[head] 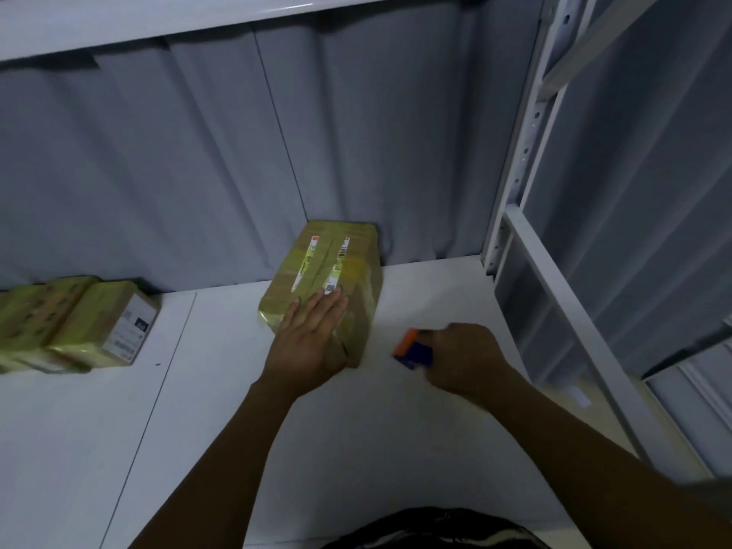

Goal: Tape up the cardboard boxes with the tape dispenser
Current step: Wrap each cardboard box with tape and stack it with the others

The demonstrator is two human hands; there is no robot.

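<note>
Head view: nearest of all, both forearms reach forward over the white shelf surface (pixel 237 410) toward the cardboard box (pixel 328 271), which lies in the middle against the back wall and is taken here as the landmark. The left hand (pixel 313 334) lies flat on the near end of the box's top, fingers straight and close together, pressing down. Just right of the box's near corner, and apart from it, the right hand (pixel 467 358) is curled round the orange and blue tape dispenser (pixel 414 348); its fingertips are hidden behind the hand. The dispenser is blurred, so its roll and blade cannot be made out.

The box already carries yellowish tape over its top and labels, so the step in hand is probably one more strip. To do it well, bring the dispenser onto the near face, anchor the tape end there, then draw it in one straight line over the top away from the body while the flat hand holds the box from sliding.

Well to the left of the box sit other taped boxes (pixel 79 322). Behind the box rises the corrugated wall (pixel 198 172), and to its right the shelf upright (pixel 527 152).
</note>
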